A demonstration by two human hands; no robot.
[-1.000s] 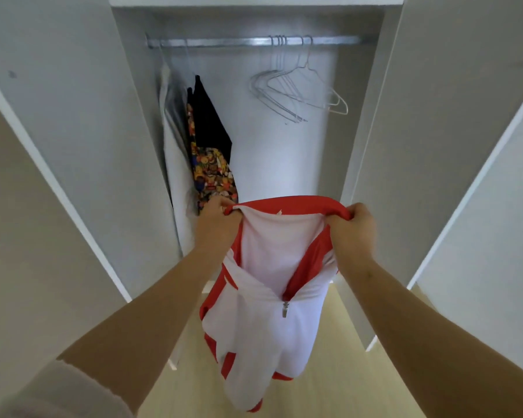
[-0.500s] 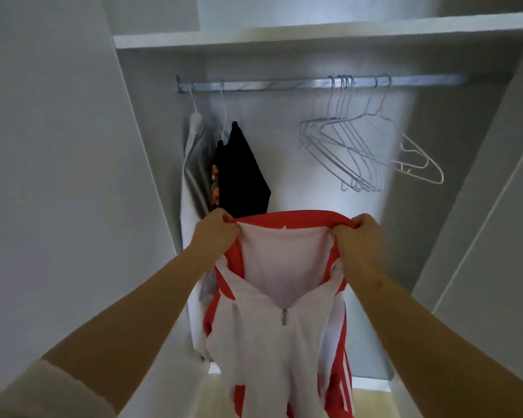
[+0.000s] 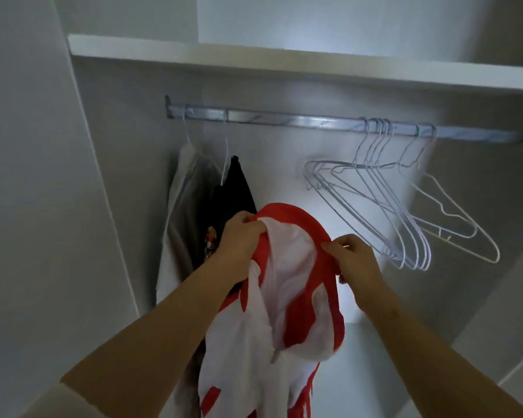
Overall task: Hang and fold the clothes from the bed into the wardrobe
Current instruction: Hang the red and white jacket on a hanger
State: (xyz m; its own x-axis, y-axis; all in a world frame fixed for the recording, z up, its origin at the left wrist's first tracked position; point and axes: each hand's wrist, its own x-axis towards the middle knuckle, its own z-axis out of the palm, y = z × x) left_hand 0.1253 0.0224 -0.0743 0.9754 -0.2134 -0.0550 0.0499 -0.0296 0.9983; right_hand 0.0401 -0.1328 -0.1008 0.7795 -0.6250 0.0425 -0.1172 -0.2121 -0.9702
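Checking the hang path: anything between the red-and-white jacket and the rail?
Nothing visible. The left hand and right hand hold the jacket below a bare stretch of rail, between the black garment and the empty hangers. It is on no hanger yet.

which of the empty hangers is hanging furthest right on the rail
The white wire hanger. Its frame swings out clear to the right, while the other empty hangers overlap in one tight bunch left of it on the rail.
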